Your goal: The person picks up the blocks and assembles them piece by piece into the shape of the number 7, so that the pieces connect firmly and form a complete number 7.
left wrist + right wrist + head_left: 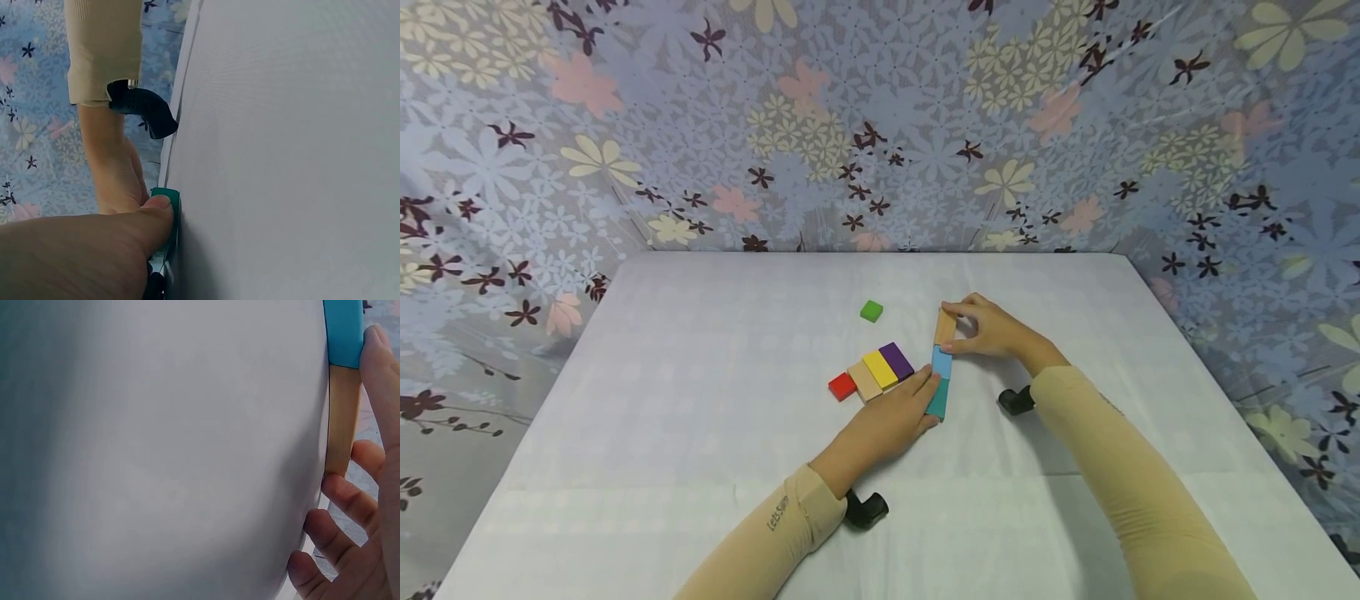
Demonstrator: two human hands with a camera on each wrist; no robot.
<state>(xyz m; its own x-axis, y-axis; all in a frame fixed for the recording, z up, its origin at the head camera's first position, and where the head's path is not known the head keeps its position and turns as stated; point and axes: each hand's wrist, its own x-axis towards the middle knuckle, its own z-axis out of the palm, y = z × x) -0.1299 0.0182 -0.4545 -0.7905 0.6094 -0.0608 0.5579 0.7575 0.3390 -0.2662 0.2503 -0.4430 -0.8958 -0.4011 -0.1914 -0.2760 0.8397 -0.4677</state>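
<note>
Teal, blue and plain wooden blocks lie end to end in a line in the head view. My left hand (887, 417) holds the teal block (937, 400), its thumb at the near end and its fingertips close to the joint with the blue block (942, 362). At the far end of the line, my right hand (992, 327) pinches the plain wooden block (343, 419) lengthwise. Its thumb lies by the joint with the blue block and a fingertip touches the other end. In the left wrist view the left thumb (159, 215) presses the teal block.
Left of the line, a red block (842, 386), another plain wooden block (865, 381), a yellow block (880, 369) and a purple block (897, 360) sit side by side. A green block (872, 311) lies apart, farther back on the white-covered table (700, 375).
</note>
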